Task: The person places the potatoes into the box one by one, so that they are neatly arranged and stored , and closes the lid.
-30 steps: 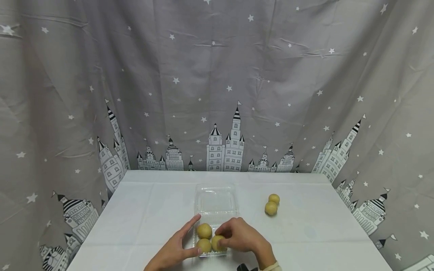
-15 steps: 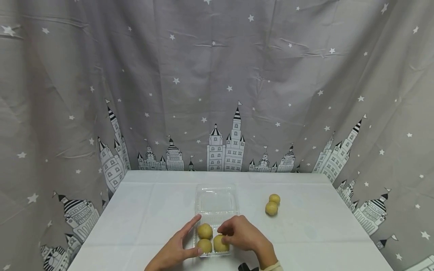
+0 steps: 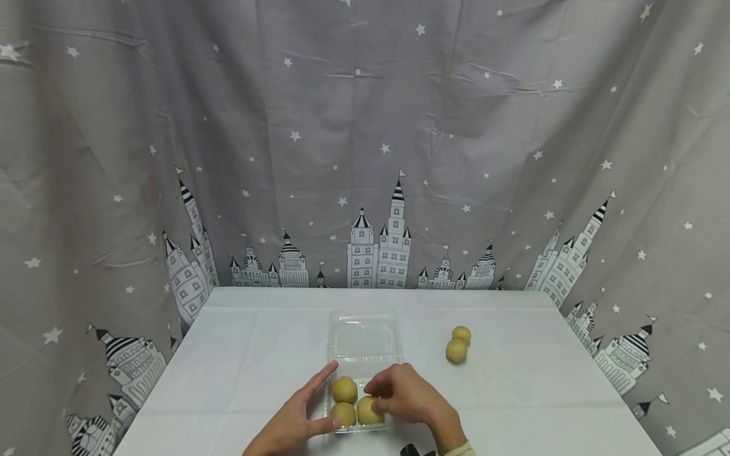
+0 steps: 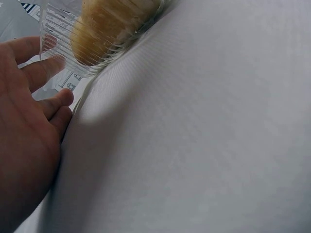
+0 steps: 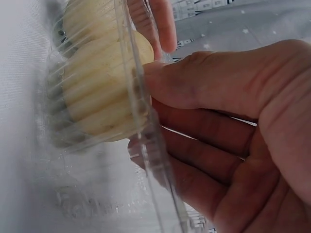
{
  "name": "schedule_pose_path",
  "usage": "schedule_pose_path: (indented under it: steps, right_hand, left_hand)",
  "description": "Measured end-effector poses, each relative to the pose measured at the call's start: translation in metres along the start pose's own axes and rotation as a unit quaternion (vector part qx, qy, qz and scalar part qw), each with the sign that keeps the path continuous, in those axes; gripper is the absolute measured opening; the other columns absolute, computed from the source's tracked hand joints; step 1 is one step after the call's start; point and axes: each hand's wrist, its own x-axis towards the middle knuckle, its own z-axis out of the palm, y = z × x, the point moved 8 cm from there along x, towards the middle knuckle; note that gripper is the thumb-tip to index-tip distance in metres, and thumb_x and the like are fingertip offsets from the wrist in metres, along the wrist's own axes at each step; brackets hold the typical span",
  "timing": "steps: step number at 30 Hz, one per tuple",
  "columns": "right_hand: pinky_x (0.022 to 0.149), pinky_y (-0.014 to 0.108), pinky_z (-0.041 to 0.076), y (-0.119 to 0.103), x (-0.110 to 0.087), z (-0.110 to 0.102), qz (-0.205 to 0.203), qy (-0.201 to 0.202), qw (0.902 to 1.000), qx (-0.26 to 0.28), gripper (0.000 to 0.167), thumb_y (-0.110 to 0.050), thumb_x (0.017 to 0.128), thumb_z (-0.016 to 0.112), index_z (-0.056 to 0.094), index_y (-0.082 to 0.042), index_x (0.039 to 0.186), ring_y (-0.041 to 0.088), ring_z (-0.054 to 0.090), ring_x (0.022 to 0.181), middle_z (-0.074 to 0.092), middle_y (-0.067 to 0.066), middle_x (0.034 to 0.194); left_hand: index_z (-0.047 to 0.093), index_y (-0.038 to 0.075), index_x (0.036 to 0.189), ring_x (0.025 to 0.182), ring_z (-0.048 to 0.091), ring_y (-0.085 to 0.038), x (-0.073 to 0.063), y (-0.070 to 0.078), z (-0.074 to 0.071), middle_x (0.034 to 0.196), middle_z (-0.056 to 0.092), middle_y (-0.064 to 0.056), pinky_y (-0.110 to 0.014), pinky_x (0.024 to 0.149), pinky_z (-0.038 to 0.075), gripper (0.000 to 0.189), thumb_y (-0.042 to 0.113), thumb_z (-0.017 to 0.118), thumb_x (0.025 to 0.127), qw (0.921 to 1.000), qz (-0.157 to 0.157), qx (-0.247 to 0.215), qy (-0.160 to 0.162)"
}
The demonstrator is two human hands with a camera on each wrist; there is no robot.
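Note:
A clear plastic clamshell box (image 3: 358, 429) lies with its lid (image 3: 365, 335) folded back on the white table. Inside its base are a far-left potato (image 3: 344, 389), a near-left potato (image 3: 343, 413) and a near-right potato (image 3: 369, 411). My left hand (image 3: 294, 418) rests along the box's left side, fingers extended and thumb near the front corner; the left wrist view shows fingertips at the ribbed wall (image 4: 60, 34). My right hand (image 3: 407, 397) reaches over the right rim, thumb and curled fingers holding the near-right potato (image 5: 102, 90). Some right fingertips are behind the plastic.
Two more potatoes, a nearer one (image 3: 456, 350) and a farther one (image 3: 461, 334), lie touching on the table (image 3: 525, 380) right of the box. A grey castle-print curtain (image 3: 365, 139) hangs behind the table. A black object (image 3: 409, 450) shows beside the right wrist.
The near-right potato shifted slightly right within the box, then a little back left. My right hand moved with it, its fingers lifting slightly off its top. My left hand has stayed put.

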Motion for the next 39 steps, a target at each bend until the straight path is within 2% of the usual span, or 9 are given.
schedule_pose_path:
  steps: [6,11,13,17,19,26,29,35,39]
  right_hand:
    - [0.087,0.026,0.065,-0.001,-0.002,-0.005,-0.015,0.013,0.9998,-0.001,0.026,-0.006,0.087,0.086,0.085,-0.005,0.113,0.004,0.077,0.094,0.085,0.001,0.106]
    - [0.089,0.028,0.065,0.0,-0.006,-0.008,-0.015,0.023,0.9996,0.004,0.028,-0.008,0.088,0.086,0.084,-0.005,0.115,0.005,0.078,0.096,0.085,0.004,0.11]
    - [0.09,0.028,0.065,0.001,-0.008,-0.01,-0.012,0.024,0.9996,0.007,0.028,-0.01,0.088,0.086,0.084,-0.005,0.116,0.008,0.079,0.098,0.085,0.006,0.112]
    - [0.092,0.028,0.065,0.001,-0.012,-0.016,-0.013,0.028,0.9995,0.004,0.029,-0.014,0.09,0.086,0.084,-0.005,0.117,0.016,0.081,0.102,0.084,0.007,0.115]
    - [0.093,0.03,0.065,0.001,-0.014,-0.021,-0.018,0.033,0.9993,0.005,0.03,-0.016,0.091,0.086,0.083,-0.005,0.119,0.02,0.082,0.104,0.084,0.008,0.116]
    - [0.099,0.038,0.066,0.004,-0.028,-0.043,-0.037,0.058,0.9971,0.032,0.037,-0.022,0.094,0.087,0.081,-0.002,0.123,0.035,0.081,0.111,0.082,0.015,0.12]
    - [0.101,0.04,0.065,0.009,-0.035,-0.05,-0.038,0.068,0.9961,0.041,0.039,-0.025,0.095,0.087,0.079,-0.002,0.126,0.036,0.08,0.114,0.081,0.017,0.123]
    - [0.102,0.043,0.065,0.023,-0.051,-0.065,-0.033,0.095,0.9936,0.051,0.045,-0.026,0.094,0.088,0.077,0.002,0.128,0.036,0.079,0.117,0.079,0.02,0.129]
    - [0.101,0.042,0.065,0.035,-0.063,-0.072,-0.018,0.114,0.9921,0.05,0.045,-0.026,0.094,0.088,0.077,0.001,0.128,0.033,0.079,0.116,0.079,0.019,0.129]
  left_hand:
    - [0.033,0.02,0.174,0.17,0.018,-0.037,0.0,-0.001,0.0,0.182,0.03,-0.003,-0.054,0.136,0.02,0.098,0.029,0.087,0.093,0.9999,-0.002,0.008,0.006]
    - [0.033,0.02,0.174,0.169,0.017,-0.039,-0.001,-0.001,-0.001,0.182,0.03,-0.003,-0.037,0.135,0.021,0.098,0.028,0.087,0.092,0.9999,0.003,0.007,0.007]
    - [0.033,0.02,0.174,0.17,0.017,-0.039,-0.001,-0.001,-0.001,0.182,0.029,-0.004,-0.039,0.136,0.021,0.098,0.027,0.087,0.092,1.0,0.003,0.007,0.006]
    - [0.032,0.018,0.174,0.17,0.017,-0.041,-0.001,-0.001,0.0,0.182,0.028,-0.006,-0.06,0.136,0.019,0.098,0.028,0.086,0.093,1.0,0.003,0.005,0.001]
    - [0.032,0.018,0.174,0.17,0.017,-0.041,-0.001,-0.001,0.001,0.182,0.028,-0.007,-0.065,0.134,0.018,0.098,0.029,0.086,0.094,1.0,0.0,0.007,0.0]
    - [0.033,0.019,0.174,0.169,0.018,-0.039,-0.001,-0.002,0.0,0.182,0.029,-0.005,-0.047,0.136,0.021,0.098,0.028,0.087,0.092,0.9998,-0.008,0.014,0.007]
    - [0.033,0.019,0.174,0.169,0.017,-0.039,-0.001,-0.002,0.0,0.182,0.029,-0.005,-0.045,0.135,0.02,0.098,0.029,0.087,0.092,0.9999,-0.007,0.014,0.006]
    - [0.032,0.02,0.174,0.17,0.017,-0.038,-0.002,-0.001,0.0,0.182,0.028,-0.006,-0.048,0.136,0.02,0.098,0.029,0.086,0.093,0.9999,-0.008,0.013,0.004]
    - [0.032,0.018,0.174,0.17,0.016,-0.043,-0.002,0.0,0.001,0.182,0.026,-0.01,-0.065,0.135,0.018,0.098,0.029,0.086,0.093,1.0,-0.001,0.008,0.001]
